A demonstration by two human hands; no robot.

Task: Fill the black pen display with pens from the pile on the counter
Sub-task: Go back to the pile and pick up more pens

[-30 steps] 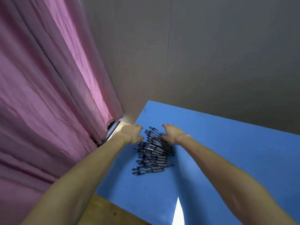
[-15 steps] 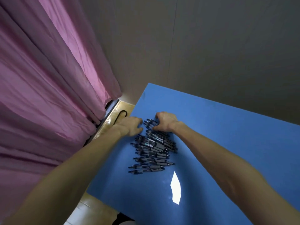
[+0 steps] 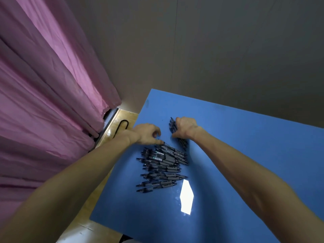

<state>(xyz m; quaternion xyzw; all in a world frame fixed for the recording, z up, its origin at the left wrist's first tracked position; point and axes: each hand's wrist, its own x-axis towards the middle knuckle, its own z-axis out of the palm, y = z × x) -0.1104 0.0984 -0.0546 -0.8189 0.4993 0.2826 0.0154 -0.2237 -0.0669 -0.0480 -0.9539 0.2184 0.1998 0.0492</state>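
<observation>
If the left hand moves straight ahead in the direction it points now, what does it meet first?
Probably the bundle of pens gripped by the right hand; the left hand points across a short bare gap toward them. Depth is unclear.

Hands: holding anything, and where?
Right hand grips a bundle of pens around mid-barrel. Left hand touches the pile; grip unclear.

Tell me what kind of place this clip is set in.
Probably a plain indoor room rigged as a work station, not clearly a shop: a blue counter against a bare grey wall, a pink curtain, and loose pens.
</observation>
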